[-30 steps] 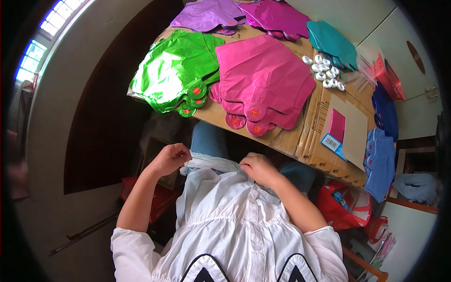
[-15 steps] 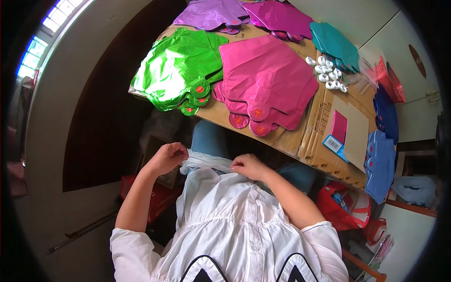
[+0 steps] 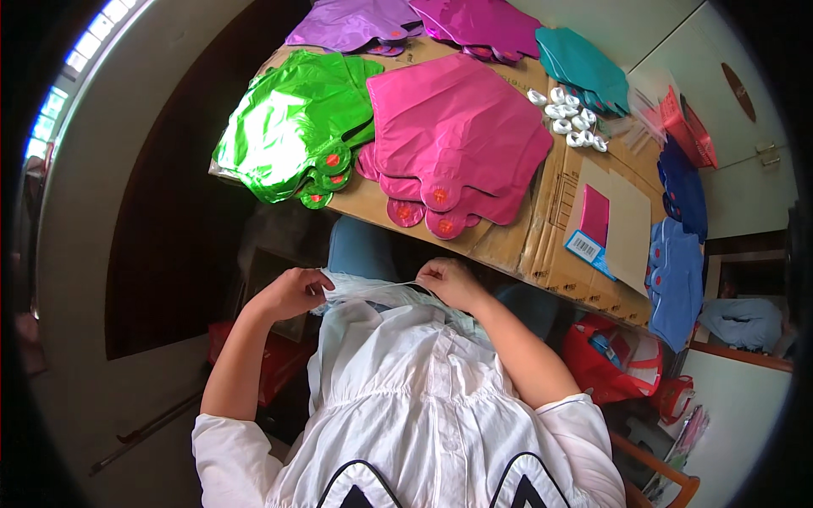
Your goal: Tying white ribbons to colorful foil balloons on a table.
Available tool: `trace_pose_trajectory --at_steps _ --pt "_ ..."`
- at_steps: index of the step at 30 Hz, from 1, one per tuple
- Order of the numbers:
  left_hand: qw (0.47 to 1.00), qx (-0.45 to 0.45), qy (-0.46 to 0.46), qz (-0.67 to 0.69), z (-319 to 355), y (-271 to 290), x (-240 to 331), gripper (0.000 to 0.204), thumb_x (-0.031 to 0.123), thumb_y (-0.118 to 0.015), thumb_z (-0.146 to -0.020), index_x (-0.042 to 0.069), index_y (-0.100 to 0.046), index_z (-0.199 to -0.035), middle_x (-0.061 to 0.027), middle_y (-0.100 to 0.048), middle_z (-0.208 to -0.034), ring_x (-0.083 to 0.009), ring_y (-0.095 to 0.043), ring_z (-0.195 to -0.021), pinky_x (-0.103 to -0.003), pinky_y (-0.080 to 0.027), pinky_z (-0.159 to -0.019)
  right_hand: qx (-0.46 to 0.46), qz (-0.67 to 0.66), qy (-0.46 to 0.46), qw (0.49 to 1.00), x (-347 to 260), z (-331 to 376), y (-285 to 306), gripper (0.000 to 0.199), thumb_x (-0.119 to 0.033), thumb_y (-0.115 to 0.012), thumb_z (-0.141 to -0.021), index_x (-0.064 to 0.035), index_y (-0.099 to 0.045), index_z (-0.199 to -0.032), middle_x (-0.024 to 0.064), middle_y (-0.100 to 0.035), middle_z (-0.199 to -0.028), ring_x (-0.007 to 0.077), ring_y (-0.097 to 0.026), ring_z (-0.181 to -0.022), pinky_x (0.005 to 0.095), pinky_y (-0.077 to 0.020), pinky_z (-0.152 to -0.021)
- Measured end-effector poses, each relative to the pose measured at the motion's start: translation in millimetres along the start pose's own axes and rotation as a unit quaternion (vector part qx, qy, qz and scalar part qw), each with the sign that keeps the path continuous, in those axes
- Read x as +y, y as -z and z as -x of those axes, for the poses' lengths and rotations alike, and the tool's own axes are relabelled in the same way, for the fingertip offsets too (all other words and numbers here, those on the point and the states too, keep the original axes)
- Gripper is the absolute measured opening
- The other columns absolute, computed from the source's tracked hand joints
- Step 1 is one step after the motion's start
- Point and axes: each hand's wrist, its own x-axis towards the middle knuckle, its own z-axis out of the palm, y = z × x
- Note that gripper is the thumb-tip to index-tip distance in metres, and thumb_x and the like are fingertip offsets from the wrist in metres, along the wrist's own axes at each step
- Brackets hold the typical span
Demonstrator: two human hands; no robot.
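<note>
Thin, whitish plastic film (image 3: 373, 292) is what we are stretching between our hands, low in front of our chest and just under the near edge of the table (image 3: 508, 245). Our left hand (image 3: 292, 292) is pinching one end of it in a clenched grip; our right hand (image 3: 449, 279) is nipping the other end, fingers closed on a drawn-out strand. We judge that we are in the middle of pulling the film taut or teasing it apart, and whatever we do with it calls for both pinches to hold while the hands work against each other, since so thin a strip is likely to slip or tear.

On the table, the green foil balloons (image 3: 292, 127) and the pink foil balloons (image 3: 457, 140) are lying flat in stacks, their round tabs hanging over the near edge, just above our hands. Further off are purple foil balloons (image 3: 356, 21), teal ones (image 3: 584, 68) and a cluster of small white rolls (image 3: 569, 114). A red bag (image 3: 614, 368) is sitting beside our right elbow.
</note>
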Motion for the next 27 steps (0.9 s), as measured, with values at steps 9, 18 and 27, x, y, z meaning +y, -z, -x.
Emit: trace_pose_trajectory --at_steps 9,18,27 --pt "0.985 0.053 -0.004 -0.163 -2 -14 -23 0.022 0.001 -0.060 -0.066 0.004 -0.066 -0.088 -0.0118 -0.063 -0.075 -0.0253 -0.062 -0.072 -0.033 -0.049 -0.066 0.012 -0.051 -0.034 0.998 -8 7 6 0.019 -0.020 -0.063 -0.082 -0.0009 -0.063 -0.085 0.0040 -0.061 -0.073 0.0109 -0.054 -0.067 0.0274 -0.0448 -0.063" --pt "0.976 0.073 -0.088 -0.185 -10 -23 -31 0.017 0.006 -0.060 -0.071 0.005 -0.066 -0.086 -0.0134 -0.062 -0.083 -0.0300 -0.061 -0.081 -0.039 -0.049 -0.074 0.040 -0.041 -0.043 0.997 -21 15 10 0.017 -0.017 -0.063 -0.083 -0.0006 -0.063 -0.087 0.0005 -0.060 -0.074 0.0068 -0.053 -0.068 0.0236 -0.0440 -0.064" --pt "0.980 0.069 -0.160 0.097 -52 -59 78 0.018 0.012 -0.064 -0.081 0.002 -0.065 -0.096 -0.0129 -0.063 -0.088 -0.0254 -0.062 -0.072 -0.032 -0.049 -0.066 0.038 -0.075 -0.028 0.996 -31 20 14 0.019 -0.020 -0.060 -0.086 -0.0013 -0.063 -0.089 0.0014 -0.061 -0.076 0.0083 -0.053 -0.069 0.0251 -0.0449 -0.065"
